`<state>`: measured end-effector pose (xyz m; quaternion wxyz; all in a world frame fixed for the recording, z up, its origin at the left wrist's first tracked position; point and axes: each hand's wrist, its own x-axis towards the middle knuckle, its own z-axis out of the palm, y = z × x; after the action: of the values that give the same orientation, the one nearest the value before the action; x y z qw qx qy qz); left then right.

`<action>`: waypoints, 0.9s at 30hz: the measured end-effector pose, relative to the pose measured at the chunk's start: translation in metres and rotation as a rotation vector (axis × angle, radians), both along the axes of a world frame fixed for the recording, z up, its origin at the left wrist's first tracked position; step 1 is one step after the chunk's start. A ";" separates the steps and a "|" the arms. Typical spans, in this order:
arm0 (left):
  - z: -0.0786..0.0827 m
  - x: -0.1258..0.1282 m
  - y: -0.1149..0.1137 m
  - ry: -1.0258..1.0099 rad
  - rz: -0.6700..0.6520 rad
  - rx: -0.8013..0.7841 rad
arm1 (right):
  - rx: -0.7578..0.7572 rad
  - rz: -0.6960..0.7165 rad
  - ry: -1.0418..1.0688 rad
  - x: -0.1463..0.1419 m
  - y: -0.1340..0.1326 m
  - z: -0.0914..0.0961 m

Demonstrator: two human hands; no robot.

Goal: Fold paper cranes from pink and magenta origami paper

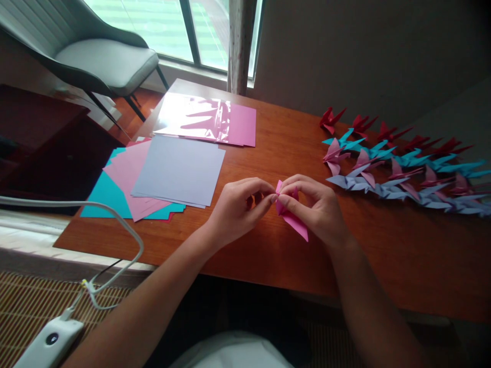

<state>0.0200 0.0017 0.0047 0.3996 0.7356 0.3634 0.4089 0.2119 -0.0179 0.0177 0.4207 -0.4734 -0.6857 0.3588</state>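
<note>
A smooth reddish wooden desk (383,255) stands under a window (169,25), with a grey padded chair (95,56) at eleven o'clock. Near the middle of the desk, the left hand (233,209) and right hand (316,209) meet on a pink fold (293,219) of matte paper. Thumb and forefinger of each hand are pinched on its upper end, and a long pointed flap slants down toward five o'clock, just above the wood. At ten o'clock of the hands lies a loose stack of square sheets (178,171), lavender on top, pink and teal beneath (their number cannot be told). Beyond it, at twelve, is one glossy plastic-wrapped packet (207,120) of pink paper. At two o'clock, folded cranes (402,163) lie in four overlapping rows: red, teal, pink, lavender. A white cable (115,240) loops at eight o'clock.
</note>
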 end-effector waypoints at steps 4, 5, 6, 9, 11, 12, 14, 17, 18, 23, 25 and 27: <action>-0.002 0.000 0.000 0.057 0.016 0.135 | 0.005 -0.007 -0.006 0.000 0.000 0.000; -0.003 0.000 0.000 0.062 0.018 0.151 | 0.005 -0.009 -0.010 0.000 0.000 0.001; -0.004 0.000 0.000 0.065 0.020 0.165 | 0.005 -0.010 -0.016 0.000 0.000 0.001; -0.006 0.000 0.000 0.065 0.025 0.201 | 0.004 -0.013 -0.029 0.000 0.000 0.001; -0.005 0.000 0.000 0.061 0.029 0.211 | 0.007 -0.014 -0.026 0.000 -0.001 0.000; -0.005 0.000 0.000 0.060 0.032 0.210 | 0.008 -0.011 -0.022 0.000 -0.001 0.000; -0.003 0.000 -0.001 0.052 0.043 0.193 | 0.010 0.003 -0.018 -0.001 0.000 0.000; -0.001 0.000 -0.001 0.011 0.055 0.144 | 0.014 0.026 -0.026 -0.001 0.000 -0.001; 0.000 0.000 -0.001 -0.002 0.055 0.129 | 0.016 0.028 -0.027 -0.001 0.000 0.000; 0.001 0.000 -0.001 -0.009 0.061 0.117 | 0.021 0.008 -0.009 -0.001 -0.001 0.001; 0.001 0.000 -0.001 -0.012 0.061 0.126 | 0.019 -0.002 0.006 -0.001 -0.002 0.002; 0.002 0.000 -0.001 -0.016 0.057 0.141 | 0.017 -0.012 0.025 -0.001 -0.002 0.002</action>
<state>0.0201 0.0003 0.0064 0.3380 0.7479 0.3514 0.4505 0.2109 -0.0199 0.0199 0.4353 -0.4694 -0.6807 0.3562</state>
